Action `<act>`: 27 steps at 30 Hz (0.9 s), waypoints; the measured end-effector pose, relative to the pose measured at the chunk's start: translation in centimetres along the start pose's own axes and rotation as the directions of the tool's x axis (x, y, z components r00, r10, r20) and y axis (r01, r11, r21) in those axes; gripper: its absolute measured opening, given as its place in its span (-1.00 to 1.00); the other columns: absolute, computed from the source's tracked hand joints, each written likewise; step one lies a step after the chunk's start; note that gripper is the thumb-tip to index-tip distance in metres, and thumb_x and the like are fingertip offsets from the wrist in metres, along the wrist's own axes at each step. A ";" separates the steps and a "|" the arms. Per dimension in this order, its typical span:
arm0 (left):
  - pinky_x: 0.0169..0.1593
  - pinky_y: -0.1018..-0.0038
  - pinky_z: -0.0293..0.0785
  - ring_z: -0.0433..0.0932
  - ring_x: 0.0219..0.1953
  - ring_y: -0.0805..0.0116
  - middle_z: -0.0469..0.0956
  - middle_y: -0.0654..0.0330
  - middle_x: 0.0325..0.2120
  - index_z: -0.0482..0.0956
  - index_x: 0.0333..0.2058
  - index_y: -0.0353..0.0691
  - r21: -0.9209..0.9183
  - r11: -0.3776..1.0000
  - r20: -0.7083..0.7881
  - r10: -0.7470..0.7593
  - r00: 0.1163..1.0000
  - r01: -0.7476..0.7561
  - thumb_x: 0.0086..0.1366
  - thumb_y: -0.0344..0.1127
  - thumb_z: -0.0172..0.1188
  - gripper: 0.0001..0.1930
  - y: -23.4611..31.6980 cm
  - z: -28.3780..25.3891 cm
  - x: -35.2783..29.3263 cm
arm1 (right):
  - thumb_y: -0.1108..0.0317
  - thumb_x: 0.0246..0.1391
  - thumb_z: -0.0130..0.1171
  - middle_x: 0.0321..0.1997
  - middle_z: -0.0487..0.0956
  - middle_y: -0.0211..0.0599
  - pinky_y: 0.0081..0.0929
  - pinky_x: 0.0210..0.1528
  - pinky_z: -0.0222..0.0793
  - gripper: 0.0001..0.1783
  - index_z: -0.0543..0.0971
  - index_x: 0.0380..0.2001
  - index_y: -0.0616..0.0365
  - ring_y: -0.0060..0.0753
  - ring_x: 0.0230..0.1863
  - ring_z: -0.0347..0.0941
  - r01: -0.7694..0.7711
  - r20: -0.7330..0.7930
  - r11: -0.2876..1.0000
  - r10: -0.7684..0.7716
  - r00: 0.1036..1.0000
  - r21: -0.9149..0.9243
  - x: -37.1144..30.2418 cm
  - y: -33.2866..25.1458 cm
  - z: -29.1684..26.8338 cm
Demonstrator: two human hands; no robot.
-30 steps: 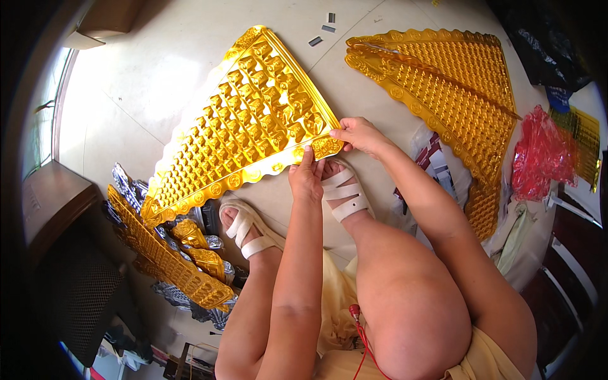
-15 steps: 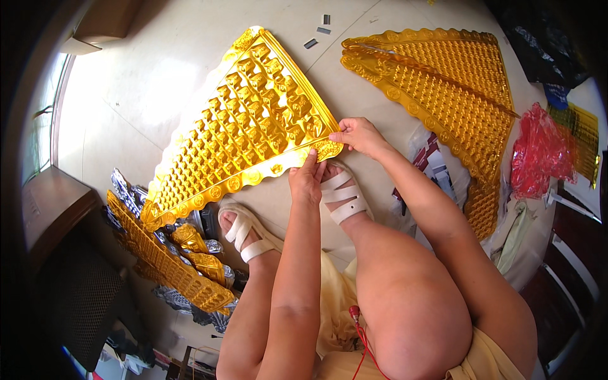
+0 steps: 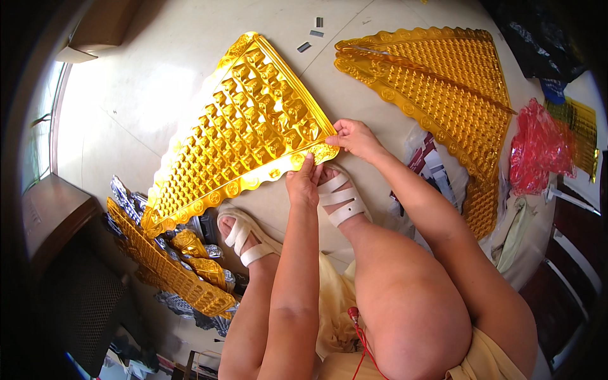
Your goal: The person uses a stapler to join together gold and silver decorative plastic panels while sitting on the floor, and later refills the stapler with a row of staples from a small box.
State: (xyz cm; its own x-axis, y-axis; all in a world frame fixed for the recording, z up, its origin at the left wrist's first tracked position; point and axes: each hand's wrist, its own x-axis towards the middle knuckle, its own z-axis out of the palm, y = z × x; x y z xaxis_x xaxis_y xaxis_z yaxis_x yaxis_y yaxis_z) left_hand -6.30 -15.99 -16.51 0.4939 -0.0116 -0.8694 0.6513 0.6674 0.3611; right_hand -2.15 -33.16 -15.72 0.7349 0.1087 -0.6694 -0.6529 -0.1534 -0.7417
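A shiny gold embossed sheet, roughly triangular with a scalloped edge and rows of raised bumps, spreads out before me. My left hand pinches its near edge close to the right corner, thumb on top and fingers partly hidden below. At that same corner, my right hand is closed on the edge between thumb and fingers. The sheet's lower left tip reaches over a pile of gold and silver embossed pieces.
A second gold embossed sheet, folded, lies on the floor to the right. Beyond it are red plastic wrapping and a black bag. Small grey strips lie at the far side. A wooden piece of furniture stands left. My sandalled feet are below the sheet.
The view has shifted slightly. Both hands keep their hold on the sheet's corner, with the right hand's fingers a little differently placed.
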 end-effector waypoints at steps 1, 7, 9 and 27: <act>-0.25 0.57 0.60 0.58 -0.32 0.40 0.56 0.18 -0.27 0.42 -0.17 -0.30 0.000 1.000 -0.004 0.000 1.000 0.000 0.19 -0.44 0.22 -0.75 0.0 -0.1 0.1 | 0.31 0.05 0.23 -0.45 0.54 -0.49 -0.71 -0.49 0.24 -0.79 0.47 -0.30 0.15 -0.74 -0.50 0.35 -0.006 0.000 1.000 0.006 1.000 0.000 0.0 0.0 0.0; -0.26 0.56 0.60 0.57 -0.30 0.39 0.55 0.19 -0.29 0.42 -0.21 -0.29 0.021 1.000 0.006 0.015 1.000 -0.015 0.18 -0.45 0.22 -0.78 -0.1 -0.2 -0.1 | 0.26 0.11 0.16 -0.32 0.55 -0.44 -0.64 -0.37 0.36 -0.74 0.45 -0.22 0.19 -0.63 -0.37 0.46 0.017 -0.221 1.000 -0.020 0.975 -0.016 -2.6 -0.2 -1.4; -0.17 0.52 0.56 0.56 -0.26 0.38 0.55 0.21 -0.28 0.42 -0.20 -0.26 0.036 0.999 -0.008 0.006 1.000 -0.005 0.19 -0.45 0.21 -0.79 -0.1 0.1 -0.2 | 0.25 0.11 0.14 -0.27 0.53 -0.39 -0.58 -0.31 0.41 -0.72 0.44 -0.20 0.22 -0.54 -0.30 0.49 0.078 -0.365 0.990 -0.117 0.924 -0.120 -5.3 1.9 -3.1; -0.29 0.67 0.58 0.56 -0.30 0.54 0.56 0.32 -0.30 0.45 -0.17 -0.18 -0.138 0.986 0.178 -0.068 0.982 0.094 0.21 -0.42 0.20 -0.79 0.9 -1.3 0.2 | 0.28 -0.33 0.42 -0.01 0.32 -0.12 -0.20 0.08 0.18 -0.17 0.24 0.06 0.19 -0.04 0.07 0.24 -0.326 -0.415 0.464 -0.100 0.905 -0.824 -21.5 12.6 -6.9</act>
State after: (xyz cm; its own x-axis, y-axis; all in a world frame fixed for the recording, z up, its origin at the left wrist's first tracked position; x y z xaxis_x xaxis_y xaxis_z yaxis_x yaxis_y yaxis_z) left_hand -6.45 -14.43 -16.79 0.5428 -0.1894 -0.8182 0.6090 0.7597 0.2281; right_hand -24.92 -44.21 -10.33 0.8059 -0.2936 -0.5142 -0.3915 -0.9157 -0.0909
